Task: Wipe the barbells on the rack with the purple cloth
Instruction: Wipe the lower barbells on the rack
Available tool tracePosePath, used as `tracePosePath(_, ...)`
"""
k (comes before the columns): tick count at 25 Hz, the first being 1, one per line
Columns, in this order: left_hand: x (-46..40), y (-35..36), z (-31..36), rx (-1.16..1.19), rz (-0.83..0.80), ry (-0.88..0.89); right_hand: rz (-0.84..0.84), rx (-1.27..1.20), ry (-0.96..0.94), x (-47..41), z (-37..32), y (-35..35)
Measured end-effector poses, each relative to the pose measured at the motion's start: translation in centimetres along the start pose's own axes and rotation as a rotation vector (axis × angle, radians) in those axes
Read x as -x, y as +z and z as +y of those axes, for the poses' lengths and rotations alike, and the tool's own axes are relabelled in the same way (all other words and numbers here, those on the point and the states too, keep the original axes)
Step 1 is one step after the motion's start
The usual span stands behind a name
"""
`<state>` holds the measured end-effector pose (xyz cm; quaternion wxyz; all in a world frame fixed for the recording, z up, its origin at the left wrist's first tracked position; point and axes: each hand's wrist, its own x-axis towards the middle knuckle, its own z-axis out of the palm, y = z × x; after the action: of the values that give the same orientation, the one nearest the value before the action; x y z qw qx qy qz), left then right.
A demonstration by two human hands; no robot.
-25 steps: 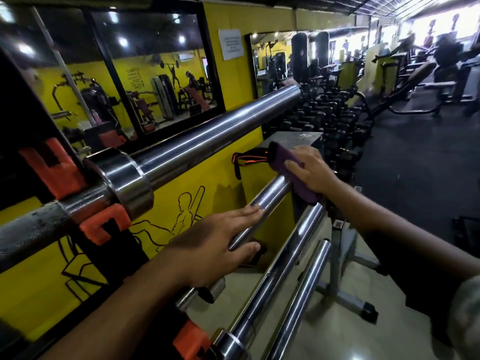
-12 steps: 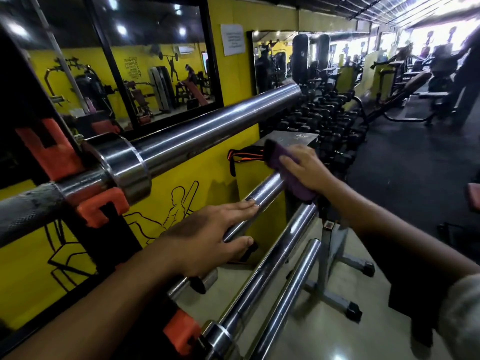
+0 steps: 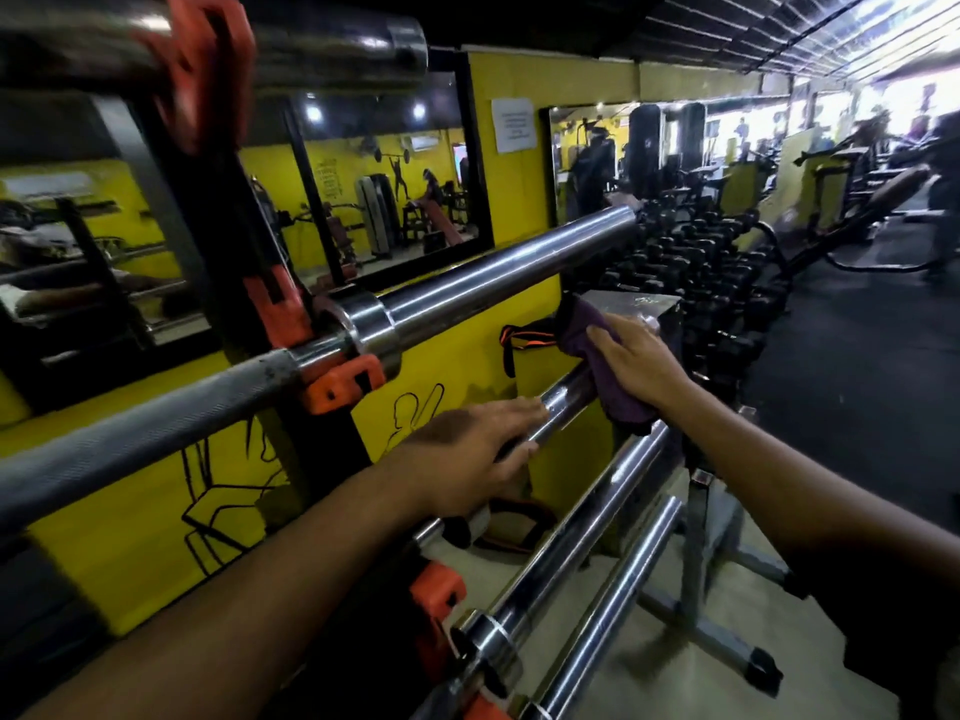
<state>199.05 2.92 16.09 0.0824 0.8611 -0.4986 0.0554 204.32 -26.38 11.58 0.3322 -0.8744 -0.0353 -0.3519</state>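
Observation:
Several chrome barbells lie on a black rack with orange holders [image 3: 343, 381]. The big upper barbell [image 3: 493, 283] runs from lower left toward the back. Below it is the barbell being wiped [image 3: 566, 402]. My left hand [image 3: 467, 459] rests on its sleeve, fingers straight along the top and thumb underneath. My right hand [image 3: 639, 361] presses the purple cloth [image 3: 587, 330] over the far end of that same sleeve, with the cloth hanging down below my palm. Two lower barbells [image 3: 587, 553] lie underneath.
A yellow wall with mirrors [image 3: 374, 200] stands on the left. A dumbbell rack [image 3: 711, 262] sits behind the bar ends, with a metal stand [image 3: 706, 553] on the floor. Benches and machines fill the back right. Another barbell [image 3: 337, 49] hangs overhead at top left.
The view has tipped up, showing a top barbell. My right hand with the cloth stays at the sleeve's far end, and my left hand keeps its place on the sleeve.

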Motion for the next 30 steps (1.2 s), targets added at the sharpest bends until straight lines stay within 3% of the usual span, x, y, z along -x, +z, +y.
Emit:
tracePosePath(5, 7.1, 0.1, 0.0, -0.283, -0.154, 0.109, -0.156, 0.152, -0.145, 1.5, -0.8, 2.1)
tracePosePath(9, 8.4, 0.6, -0.3, -0.208, -0.047, 0.064, -0.175, 0.265, -0.043, 0.1, -2.7, 2.1)
tracePosePath(11, 8.4, 0.7, -0.4, -0.213, -0.017, 0.085, -0.17, 0.31, -0.175, 1.8, -5.4, 3.9)
tracePosePath(14, 8.3, 0.8, -0.5, -0.217, 0.02, 0.103, -0.187, 0.183, -0.366, 4.9, -6.1, 4.7)
tracePosePath(15, 8.3, 0.9, -0.5, -0.218, 0.026, 0.104, -0.202, 0.168, -0.359, 4.1, -4.8, 3.9)
tracePosePath(19, 8.3, 1.0, -0.6, -0.223, 0.042, 0.103, -0.091, 0.175, 0.035, 0.4, -2.3, 1.6)
tracePosePath(24, 8.1, 0.9, -0.4, -0.225, 0.066, 0.115, -0.159, 0.165, -0.358, 6.4, -6.0, 4.7)
tracePosePath(25, 8.0, 0.9, -0.4, -0.226, 0.07, 0.118, -0.172, 0.149, -0.344, 5.1, -4.7, 4.2)
tracePosePath(28, 8.2, 1.0, -0.5, -0.233, 0.076, 0.1, -0.045, 0.071, -0.046, 2.8, -2.9, 3.1)
tracePosePath(30, 8.3, 1.0, -0.4, -0.237, 0.067, 0.095, 0.052, 0.04, -0.037, 4.9, -4.2, 4.9)
